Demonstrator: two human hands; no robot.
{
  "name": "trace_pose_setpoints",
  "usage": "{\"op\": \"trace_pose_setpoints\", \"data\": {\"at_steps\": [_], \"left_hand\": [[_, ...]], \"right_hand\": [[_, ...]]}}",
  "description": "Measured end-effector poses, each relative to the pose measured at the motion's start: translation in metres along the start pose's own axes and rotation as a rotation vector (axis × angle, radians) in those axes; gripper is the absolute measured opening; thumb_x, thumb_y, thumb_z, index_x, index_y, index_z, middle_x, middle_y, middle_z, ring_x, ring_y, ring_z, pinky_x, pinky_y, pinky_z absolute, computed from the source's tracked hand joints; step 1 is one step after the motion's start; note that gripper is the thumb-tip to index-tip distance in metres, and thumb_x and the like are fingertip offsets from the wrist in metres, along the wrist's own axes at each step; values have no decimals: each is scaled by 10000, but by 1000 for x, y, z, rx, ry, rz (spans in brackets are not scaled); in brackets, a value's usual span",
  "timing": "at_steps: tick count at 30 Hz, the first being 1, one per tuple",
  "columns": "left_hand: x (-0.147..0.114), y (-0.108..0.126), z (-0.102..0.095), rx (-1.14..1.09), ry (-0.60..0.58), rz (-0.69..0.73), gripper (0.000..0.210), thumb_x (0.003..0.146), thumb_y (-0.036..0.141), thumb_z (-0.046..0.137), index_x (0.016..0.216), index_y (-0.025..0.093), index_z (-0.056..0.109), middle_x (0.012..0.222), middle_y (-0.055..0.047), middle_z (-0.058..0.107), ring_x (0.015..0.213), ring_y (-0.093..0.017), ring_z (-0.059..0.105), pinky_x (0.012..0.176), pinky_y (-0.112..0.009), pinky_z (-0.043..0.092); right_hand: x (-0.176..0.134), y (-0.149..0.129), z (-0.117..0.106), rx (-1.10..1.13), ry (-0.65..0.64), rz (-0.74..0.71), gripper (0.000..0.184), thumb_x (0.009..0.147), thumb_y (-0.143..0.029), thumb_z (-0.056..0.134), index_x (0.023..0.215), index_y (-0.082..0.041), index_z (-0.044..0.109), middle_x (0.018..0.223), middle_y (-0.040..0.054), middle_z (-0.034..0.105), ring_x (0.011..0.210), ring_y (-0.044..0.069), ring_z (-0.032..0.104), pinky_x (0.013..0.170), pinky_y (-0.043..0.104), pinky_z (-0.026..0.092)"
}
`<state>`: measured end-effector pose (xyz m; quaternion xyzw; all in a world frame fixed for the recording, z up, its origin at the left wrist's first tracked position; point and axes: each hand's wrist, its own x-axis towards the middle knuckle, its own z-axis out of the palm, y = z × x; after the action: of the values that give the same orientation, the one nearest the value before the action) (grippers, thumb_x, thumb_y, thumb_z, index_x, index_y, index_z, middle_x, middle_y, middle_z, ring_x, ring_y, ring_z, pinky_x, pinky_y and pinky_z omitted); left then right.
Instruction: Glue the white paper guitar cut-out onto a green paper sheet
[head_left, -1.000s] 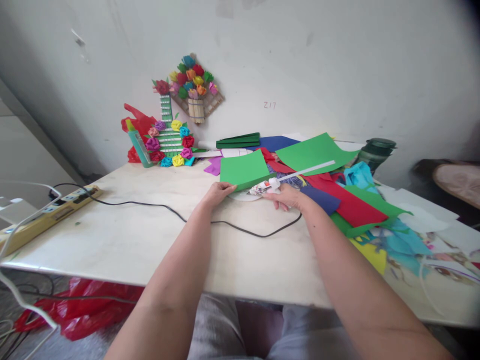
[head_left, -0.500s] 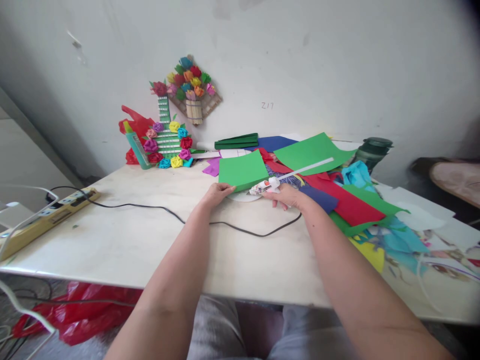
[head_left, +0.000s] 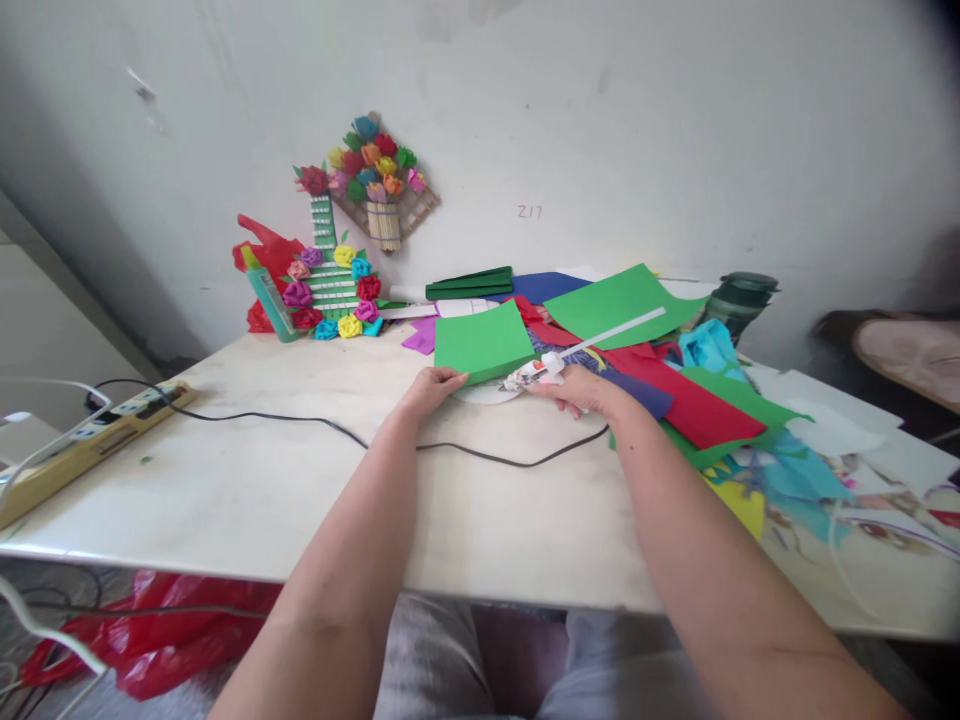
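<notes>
My left hand (head_left: pixel 435 388) pinches the near left corner of a green paper sheet (head_left: pixel 481 338), whose front edge is folded up. In my right hand (head_left: pixel 577 388) is a white hot glue gun (head_left: pixel 541 370), its nozzle pointing left toward the sheet's near edge. A long pale glue stick (head_left: pixel 615 336) juts from its back. Partly under the sheet lies a white round piece (head_left: pixel 491 395). The black cord (head_left: pixel 517 462) runs from near my right hand across the table to the left.
Coloured paper sheets (head_left: pixel 712 400) and scraps crowd the right side. A yellow power strip (head_left: pixel 97 445) lies at the left. Behind stand a glue bottle (head_left: pixel 268 300), a paper-flower guitar craft (head_left: pixel 334 285) and a dark green bottle (head_left: pixel 739 303).
My right hand has shifted the glue gun slightly right, away from my left hand. My left hand stays on the green sheet's corner. The whole view has moved a little.
</notes>
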<state>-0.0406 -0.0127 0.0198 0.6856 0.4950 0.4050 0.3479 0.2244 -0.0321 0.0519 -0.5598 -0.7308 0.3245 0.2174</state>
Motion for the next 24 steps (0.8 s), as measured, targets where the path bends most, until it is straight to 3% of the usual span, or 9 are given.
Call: {"op": "trace_pose_setpoints", "data": {"at_steps": [24], "left_hand": [[1,0,0,-7,-9,18,424,615,563,566,576,142,539,477,57,305,480,-67,226,452,-224,173]], "right_hand": [[-5,0,-14,-113,29,51,450,627,-582,573,517,-172,428,381,-37,429,306,62,410,338,185,370]]}}
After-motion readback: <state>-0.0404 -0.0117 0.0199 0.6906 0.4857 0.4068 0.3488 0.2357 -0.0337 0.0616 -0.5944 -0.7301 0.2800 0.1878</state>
